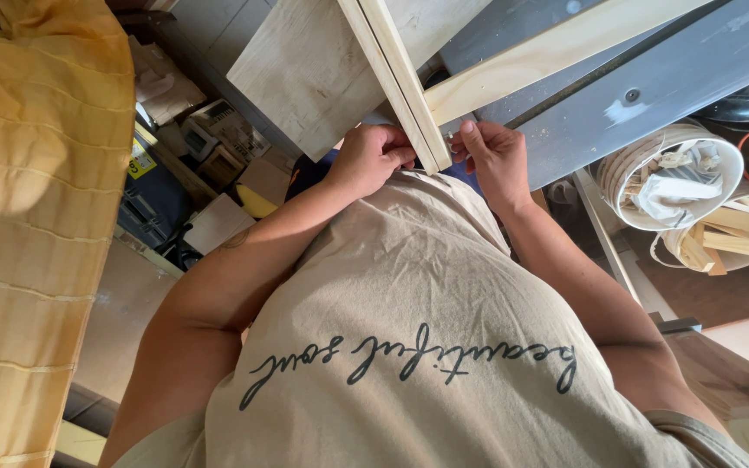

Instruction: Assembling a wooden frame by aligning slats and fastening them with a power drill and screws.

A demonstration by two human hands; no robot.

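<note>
Both hands pinched on strip: left at 9, right at 3. Best kept flush against board, grip even.

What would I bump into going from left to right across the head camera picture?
Yellow cloth → left hand → thin wooden strip → right hand → white bucket of wood scraps.

Pale wooden strip standing on edge, running diagonally up-left, its near end lying against a crossing pale slat
</note>
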